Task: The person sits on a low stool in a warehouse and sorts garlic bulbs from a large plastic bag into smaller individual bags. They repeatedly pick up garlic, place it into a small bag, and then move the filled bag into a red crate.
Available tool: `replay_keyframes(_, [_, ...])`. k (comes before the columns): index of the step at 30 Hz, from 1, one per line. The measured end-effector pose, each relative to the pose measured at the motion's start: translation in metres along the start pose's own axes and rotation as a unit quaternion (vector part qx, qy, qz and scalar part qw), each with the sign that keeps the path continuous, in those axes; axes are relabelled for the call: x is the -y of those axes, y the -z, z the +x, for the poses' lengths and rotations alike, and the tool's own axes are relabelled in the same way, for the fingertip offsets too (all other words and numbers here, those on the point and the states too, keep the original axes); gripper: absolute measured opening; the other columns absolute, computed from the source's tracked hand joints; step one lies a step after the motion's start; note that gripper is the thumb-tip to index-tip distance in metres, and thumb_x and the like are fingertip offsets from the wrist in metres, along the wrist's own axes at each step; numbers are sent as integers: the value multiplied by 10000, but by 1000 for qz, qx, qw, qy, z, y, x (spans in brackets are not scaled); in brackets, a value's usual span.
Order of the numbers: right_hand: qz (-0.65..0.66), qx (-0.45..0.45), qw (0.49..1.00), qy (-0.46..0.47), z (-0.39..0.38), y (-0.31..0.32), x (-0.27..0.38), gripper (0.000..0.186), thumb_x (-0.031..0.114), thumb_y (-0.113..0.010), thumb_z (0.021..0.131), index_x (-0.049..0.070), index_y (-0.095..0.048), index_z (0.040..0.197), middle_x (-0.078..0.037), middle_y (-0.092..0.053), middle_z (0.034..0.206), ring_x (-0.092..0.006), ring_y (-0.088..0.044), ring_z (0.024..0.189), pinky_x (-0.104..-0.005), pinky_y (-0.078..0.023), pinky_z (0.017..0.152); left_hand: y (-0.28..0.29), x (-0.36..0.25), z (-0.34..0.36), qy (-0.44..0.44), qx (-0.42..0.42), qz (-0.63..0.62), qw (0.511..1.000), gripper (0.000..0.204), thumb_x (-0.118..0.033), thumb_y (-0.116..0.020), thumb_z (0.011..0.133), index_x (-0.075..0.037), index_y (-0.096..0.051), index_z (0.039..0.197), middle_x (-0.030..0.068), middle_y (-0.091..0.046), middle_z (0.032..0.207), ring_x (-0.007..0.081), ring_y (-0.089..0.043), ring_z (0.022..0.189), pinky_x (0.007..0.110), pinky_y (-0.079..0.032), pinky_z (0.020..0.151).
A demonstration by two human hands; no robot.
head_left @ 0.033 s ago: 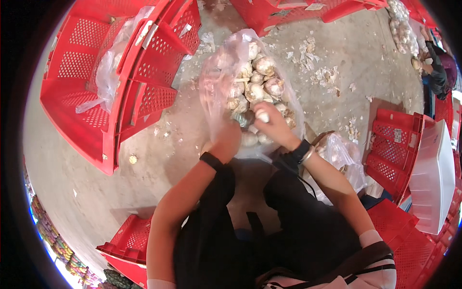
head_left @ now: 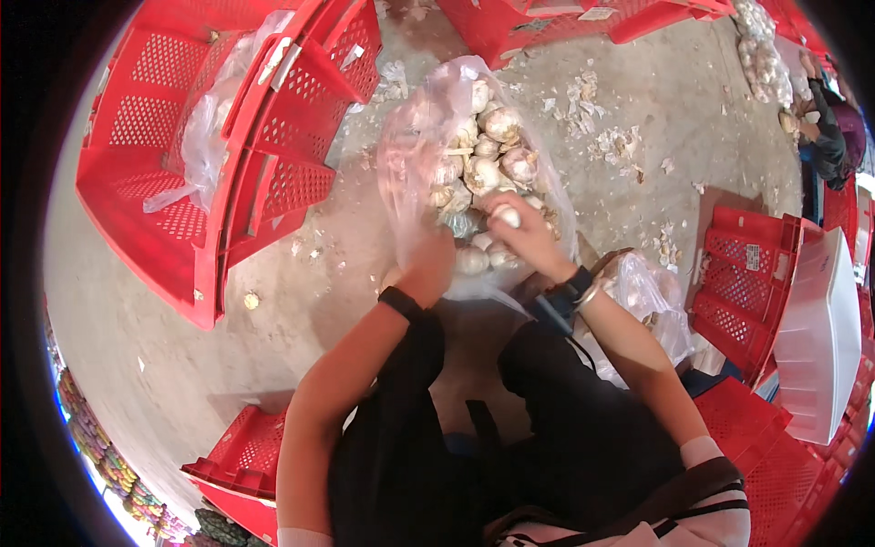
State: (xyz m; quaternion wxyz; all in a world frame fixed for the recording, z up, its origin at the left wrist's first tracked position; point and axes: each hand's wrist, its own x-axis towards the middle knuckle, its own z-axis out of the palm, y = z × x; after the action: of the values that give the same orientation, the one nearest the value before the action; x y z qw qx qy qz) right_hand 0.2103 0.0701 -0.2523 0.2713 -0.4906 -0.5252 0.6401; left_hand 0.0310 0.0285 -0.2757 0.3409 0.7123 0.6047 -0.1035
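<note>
An open clear plastic bag [head_left: 407, 155] of garlic bulbs [head_left: 483, 173] stands on the floor in front of my knees. My right hand [head_left: 531, 239] is over the bag's near right part, its fingers closed round a white garlic bulb [head_left: 508, 216]. My left hand [head_left: 428, 266] is at the near left side of the bag, smeared by motion, and its fingers cannot be made out. Between the hands lies a greenish, see-through crumpled piece [head_left: 460, 221], among paler bulbs [head_left: 471, 262] at the near end.
Red perforated crates stand around me: a stacked pair [head_left: 246, 173] at left, one [head_left: 538, 27] ahead, one [head_left: 743, 283] at right. A white box [head_left: 820, 337] leans at right. Another plastic bag [head_left: 647, 301] is by my right knee. Skins [head_left: 611, 141] litter the floor. A person [head_left: 829, 137] works far right.
My right hand has shifted slightly, and more of the white bulb shows between its fingers. The left hand stays at nearly the same place, still blurred.
</note>
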Motion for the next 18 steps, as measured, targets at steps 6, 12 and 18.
replay_keyframes(6, [-99, -48, 994, 0, -14, 6, -5, 97, 168, -596, 837, 75, -569, 836, -3, -536, 733, -107, -520, 654, -242, -409, 590, -23, 20, 0, -12, -134, -102, 986, 309, -107, -520, 820, -26, -424, 1103, 266, -364, 1180, 431, -566, 838, 483, -490, 751])
replay_keyframes(12, [-459, 17, 863, 210, -27, 3, 8, 273, 261, -631, 772, 91, -593, 982, -132, -533, 1070, -321, -535, 924, -400, -414, 837, 24, 5, -17, -116, -94, -516, 844, 291, -261, -494, 875, -91, -473, 1110, 86, -541, 1024, 234, -569, 890, 394, -491, 751])
replay_keyframes(18, [-313, 141, 933, 110, -18, -5, 5, 549, 308, -662, 763, 95, -468, 1230, -155, -479, 1179, -352, -498, 1051, -396, -402, 891, 63, -14, -24, -49, 164, -899, 404, 357, -366, -305, 972, -96, -535, 932, 69, -580, 908, 181, -583, 780, 316, -478, 619])
